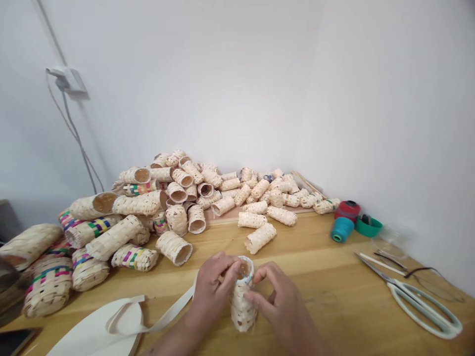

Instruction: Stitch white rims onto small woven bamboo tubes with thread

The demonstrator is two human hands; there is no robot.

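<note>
A small pale woven basket (244, 311), shaped like a tube, stands upright on the table with its open mouth and whitish-blue rim facing up. My left hand (211, 284) pinches its rim from the left, fingers curled. On the other side my right hand (280, 296) is closed, thumb against the basket's wall and index finger at the rim. A white flat tape (172, 310) runs from a large white roll (92, 329) up to my left hand, where its end is hidden. Whether my right fingers also hold a thread cannot be made out.
Many woven baskets (174, 246) are heaped at left and back, some with coloured strips. Scissors (423, 304), glasses (434, 282), a teal thread spool (342, 229), a red spool (347, 209) and a green dish (369, 227) lie at right. A dark flat object (17, 340) sits front left.
</note>
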